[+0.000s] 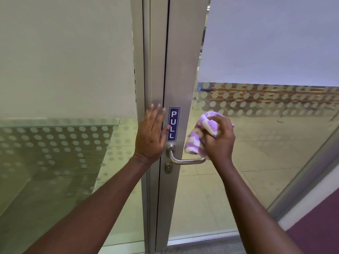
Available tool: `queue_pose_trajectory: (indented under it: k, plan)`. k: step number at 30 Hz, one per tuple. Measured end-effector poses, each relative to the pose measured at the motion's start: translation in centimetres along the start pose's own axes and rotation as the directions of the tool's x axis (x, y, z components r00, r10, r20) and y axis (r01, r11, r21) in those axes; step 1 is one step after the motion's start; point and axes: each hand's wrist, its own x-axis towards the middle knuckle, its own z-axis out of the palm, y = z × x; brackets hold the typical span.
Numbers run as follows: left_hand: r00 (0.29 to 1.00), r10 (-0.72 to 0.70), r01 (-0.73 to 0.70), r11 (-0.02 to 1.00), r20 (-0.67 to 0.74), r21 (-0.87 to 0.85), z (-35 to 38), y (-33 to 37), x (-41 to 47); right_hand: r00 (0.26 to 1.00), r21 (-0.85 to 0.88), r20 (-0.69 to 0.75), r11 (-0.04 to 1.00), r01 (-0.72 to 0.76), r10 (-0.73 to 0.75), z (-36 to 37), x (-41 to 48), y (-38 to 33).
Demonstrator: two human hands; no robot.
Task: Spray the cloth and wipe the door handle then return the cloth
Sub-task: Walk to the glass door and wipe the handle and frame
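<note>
A silver lever door handle (185,160) juts to the right from the aluminium door frame (180,70), below a blue PULL sticker (173,124). My right hand (220,139) is shut on a bunched purple-and-white cloth (194,142), held just above the handle's free end; the cloth's lower edge is close to the lever. My left hand (151,133) lies flat with fingers spread against the frame, left of the sticker and above the handle's base. No spray bottle is in view.
A keyhole cylinder (168,168) sits under the handle. Frosted, dotted glass panels flank the frame on the left (64,125) and right (266,107). Purple carpet (315,226) shows at the lower right, tiled floor beyond the glass.
</note>
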Motion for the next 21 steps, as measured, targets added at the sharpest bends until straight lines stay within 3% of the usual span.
queue_pose_trajectory:
  k: [3,6,7,9,11,13,16,21]
  plan:
    - [0.990,-0.115,0.127,0.978,0.080,-0.163,-0.5,1.4,-1.7,0.995,0.056,-0.087,0.998,-0.041,0.046,-0.3,-1.1,-0.9]
    - [0.904,-0.369,0.427,0.807,0.217,-0.407,-0.9,3.2,-3.7,0.977,0.116,-0.185,0.990,-0.084,0.104,-0.2,-2.3,-1.6]
    - [0.827,-0.468,0.562,0.688,0.311,-0.460,-0.8,3.6,-4.1,0.970,0.131,-0.212,0.987,-0.095,0.121,-0.1,-2.7,-1.7]
    - [0.578,-0.612,0.810,0.353,0.540,-0.468,-0.9,4.2,-4.5,0.960,0.157,-0.242,0.982,-0.107,0.144,0.1,-3.4,-1.9]
    - [0.331,-0.590,0.923,0.039,0.737,-0.384,-1.3,4.6,-4.5,0.958,0.179,-0.240,0.977,-0.115,0.157,0.4,-4.1,-2.0]
    - [0.184,-0.461,0.942,-0.170,0.868,-0.289,-1.9,5.1,-4.5,0.959,0.197,-0.235,0.974,-0.115,0.160,0.6,-4.9,-2.2]
    - [0.132,-0.293,0.899,-0.367,0.947,-0.239,-2.4,6.0,-4.3,0.965,0.209,-0.231,0.975,-0.074,0.123,0.8,-6.1,-2.5]
    - [0.194,-0.231,0.716,-0.632,0.953,-0.298,-3.3,7.5,-3.6,0.979,0.263,-0.149,0.960,-0.098,0.141,0.0,-7.6,-3.1]
